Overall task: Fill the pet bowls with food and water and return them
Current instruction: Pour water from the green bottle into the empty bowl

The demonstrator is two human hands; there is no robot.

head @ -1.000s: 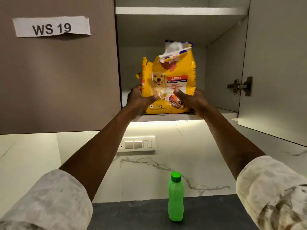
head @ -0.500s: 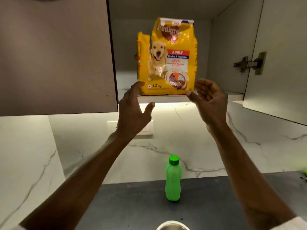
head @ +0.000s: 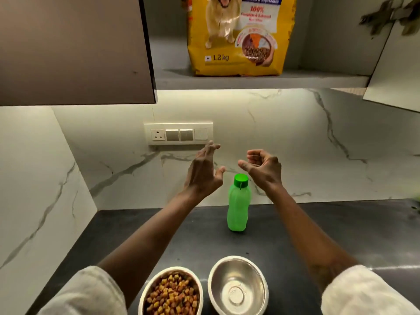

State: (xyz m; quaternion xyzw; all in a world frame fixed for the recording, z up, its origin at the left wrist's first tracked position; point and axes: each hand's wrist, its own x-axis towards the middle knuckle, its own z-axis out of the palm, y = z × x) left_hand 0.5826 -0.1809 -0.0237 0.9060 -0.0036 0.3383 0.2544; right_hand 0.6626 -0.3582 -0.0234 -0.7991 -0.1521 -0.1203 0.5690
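The green water bottle (head: 238, 203) stands capped on the dark counter (head: 341, 228), behind the kibble-filled bowl (head: 171, 292) and empty steel bowl (head: 237, 285). Above it, the left hand (head: 203, 172) is spread and the right hand (head: 263, 169) loosely curled, both gripping nothing.

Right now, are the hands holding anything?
No, nothing. The left hand and right hand are both open and empty in the air above the green bottle, not touching it.
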